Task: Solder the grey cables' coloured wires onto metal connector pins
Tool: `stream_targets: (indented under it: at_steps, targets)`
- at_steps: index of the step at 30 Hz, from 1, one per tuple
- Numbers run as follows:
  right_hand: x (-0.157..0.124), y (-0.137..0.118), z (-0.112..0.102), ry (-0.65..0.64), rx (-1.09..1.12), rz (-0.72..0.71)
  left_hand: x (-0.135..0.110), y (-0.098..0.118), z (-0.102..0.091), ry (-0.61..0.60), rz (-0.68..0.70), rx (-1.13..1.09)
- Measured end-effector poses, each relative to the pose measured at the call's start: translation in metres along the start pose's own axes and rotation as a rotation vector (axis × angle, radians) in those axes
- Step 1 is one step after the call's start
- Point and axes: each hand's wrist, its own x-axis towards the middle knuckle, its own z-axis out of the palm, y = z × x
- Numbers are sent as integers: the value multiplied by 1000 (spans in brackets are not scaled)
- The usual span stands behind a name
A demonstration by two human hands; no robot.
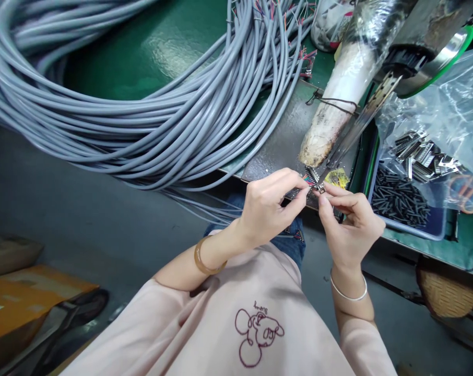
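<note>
My left hand is closed in a pinch on a cable end with coloured wire tips at the near edge of the green bench. My right hand pinches a small metal connector shell right against those wire tips. Both hands meet just below the tip of a wrapped machine arm. A large coil of grey cables fills the bench to the left and spills over its edge.
A blue tray of small black tubes stands at the right, under a clear plastic bag of metal connector shells. Orange-handled scissors lie by the bag. Cardboard boxes sit on the floor at lower left, a woven stool at lower right.
</note>
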Motion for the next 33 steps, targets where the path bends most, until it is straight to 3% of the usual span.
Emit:
stream_targets:
  at_steps: [17,21,28,33]
  targets:
    - [9,-8,2,24,-243,-274,0,0,-3,31,15,7]
    - [4,-2,-1,1,-258,-315,1,1,-5,-24,-7,-27]
    - [0,2,-4,-19,-283,-302,-1,2,-5,-87,-76,-40]
    - [-2,-1,-6,-15,-181,-149,-1,4,-6,-95,-107,-81]
